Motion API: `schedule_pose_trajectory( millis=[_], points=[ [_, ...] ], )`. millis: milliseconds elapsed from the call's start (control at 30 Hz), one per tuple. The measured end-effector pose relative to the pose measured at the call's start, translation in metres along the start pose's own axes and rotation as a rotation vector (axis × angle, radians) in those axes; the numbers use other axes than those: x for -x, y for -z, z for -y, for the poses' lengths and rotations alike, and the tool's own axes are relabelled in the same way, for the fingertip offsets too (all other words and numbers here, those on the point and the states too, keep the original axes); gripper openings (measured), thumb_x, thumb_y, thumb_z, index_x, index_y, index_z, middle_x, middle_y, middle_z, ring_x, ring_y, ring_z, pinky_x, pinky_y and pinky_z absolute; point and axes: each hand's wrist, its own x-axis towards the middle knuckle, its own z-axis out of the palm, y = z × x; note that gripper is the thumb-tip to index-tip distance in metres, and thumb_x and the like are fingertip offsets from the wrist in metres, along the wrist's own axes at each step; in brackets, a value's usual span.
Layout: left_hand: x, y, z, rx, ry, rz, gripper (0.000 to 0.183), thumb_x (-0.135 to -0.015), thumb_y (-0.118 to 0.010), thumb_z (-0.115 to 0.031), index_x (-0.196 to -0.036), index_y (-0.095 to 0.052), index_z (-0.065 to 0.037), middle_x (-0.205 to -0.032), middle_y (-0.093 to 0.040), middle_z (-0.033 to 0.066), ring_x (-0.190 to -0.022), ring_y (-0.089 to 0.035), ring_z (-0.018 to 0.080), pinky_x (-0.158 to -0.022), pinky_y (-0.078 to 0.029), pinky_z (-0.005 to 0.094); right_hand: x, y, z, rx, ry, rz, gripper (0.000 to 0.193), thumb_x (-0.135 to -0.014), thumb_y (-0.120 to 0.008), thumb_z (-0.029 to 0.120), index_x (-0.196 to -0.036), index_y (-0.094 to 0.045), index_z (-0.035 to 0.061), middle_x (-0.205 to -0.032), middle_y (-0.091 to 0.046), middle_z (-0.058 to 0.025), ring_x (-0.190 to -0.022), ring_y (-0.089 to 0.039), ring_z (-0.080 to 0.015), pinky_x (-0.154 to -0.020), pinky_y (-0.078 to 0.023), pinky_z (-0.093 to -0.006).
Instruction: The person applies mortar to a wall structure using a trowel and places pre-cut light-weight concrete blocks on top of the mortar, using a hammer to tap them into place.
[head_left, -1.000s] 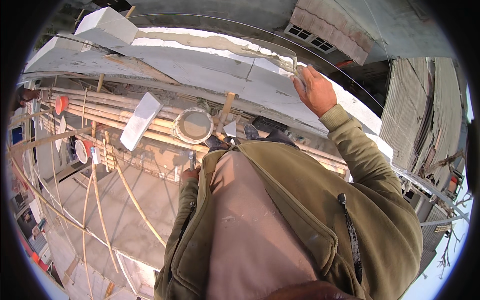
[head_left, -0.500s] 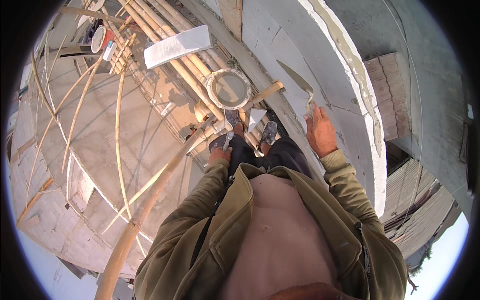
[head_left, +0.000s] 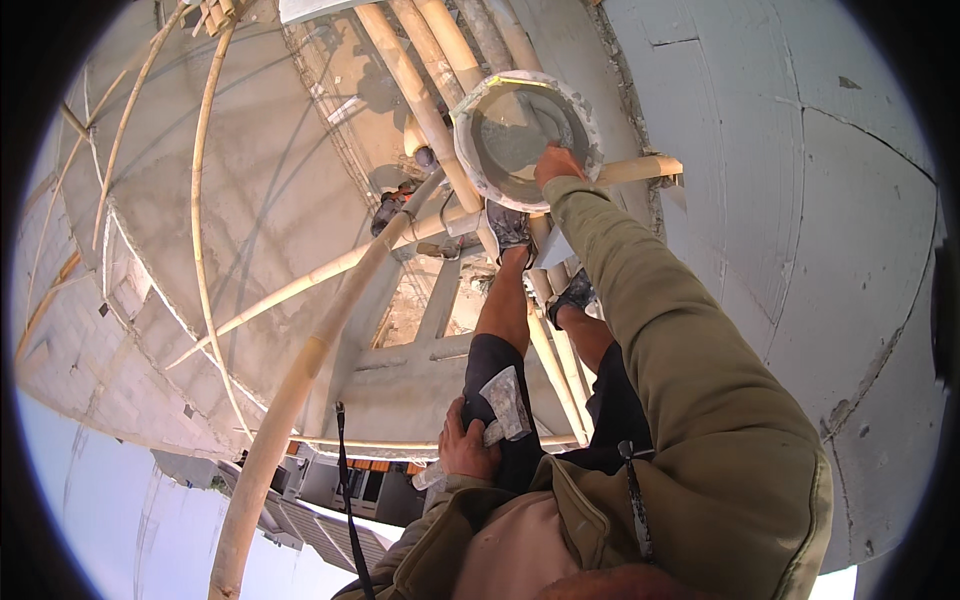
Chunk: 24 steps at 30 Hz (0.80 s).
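My right hand (head_left: 558,165) reaches down into a round bucket (head_left: 462,150) and is closed. It grips a trowel, whose blade is hidden in the bucket. Grey wet mortar (head_left: 505,135) lies inside, and the bucket's rim is crusted with it. Down by my thigh, my left hand (head_left: 468,445) is wrapped round the handle of a small hatchet (head_left: 507,402) with a broad, mortar-stained head. The hatchet head points up and away from me, over my dark shorts.
Bamboo poles (head_left: 415,95) run under the bucket and my feet. A thick slanting pole (head_left: 300,375) rises at my left. On the right stands a grey block wall (head_left: 740,190). A pale slab (head_left: 315,8) lies at the top edge. Ground shows far below through gaps.
My right hand has moved from beside the wall, where it held up the trowel, down into the bucket. I have leaned toward the bucket. The left hand still holds the hatchet.
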Motion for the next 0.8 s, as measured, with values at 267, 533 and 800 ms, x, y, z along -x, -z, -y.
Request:
schedule_pose_trajectory(
  millis=[267, 533, 800],
  points=[
    [0.014, 0.003, 0.008, 0.105, -0.014, -0.122, 0.017, -0.080, -0.072, -0.015, -0.091, -0.066, -0.003, -0.136, -0.056, 0.0204, -0.114, -0.060, 0.0475, -0.091, -0.052, 0.0535, 0.130, 0.052, -0.036, -0.682, -0.063, 0.323, 0.058, -0.090, -0.071, 0.046, -0.120, -0.066, -0.0030, -0.108, -0.070, -0.0253, -0.106, -0.068, -0.0373, -0.093, -0.052, -0.0480],
    [-0.022, 0.073, -0.026, -0.103, -0.040, 0.161, 0.046, -0.091, -0.069, -0.048, -0.105, -0.072, -0.004, -0.125, -0.064, 0.0204, -0.104, -0.068, 0.0443, -0.090, -0.054, 0.0540, 0.391, 0.344, -0.016, -1.212, 0.199, 0.197, 0.023, -0.101, -0.063, 0.018, -0.116, -0.059, 0.0008, -0.077, -0.058, -0.0024, -0.055, -0.055, -0.0074, -0.050, -0.043, -0.0279],
    [-0.060, 0.147, 0.080, -0.358, -0.120, 0.059, 0.052, -0.082, -0.071, -0.054, -0.110, -0.075, -0.010, -0.112, -0.071, 0.0221, -0.109, -0.067, 0.0416, -0.092, -0.053, 0.0550, 0.437, 0.528, 0.101, -1.856, 0.534, -0.316, 0.023, -0.099, -0.049, 0.012, -0.120, -0.050, 0.0022, -0.088, -0.057, -0.0087, -0.066, -0.059, -0.0161, -0.056, -0.050, -0.0318]
  ],
)
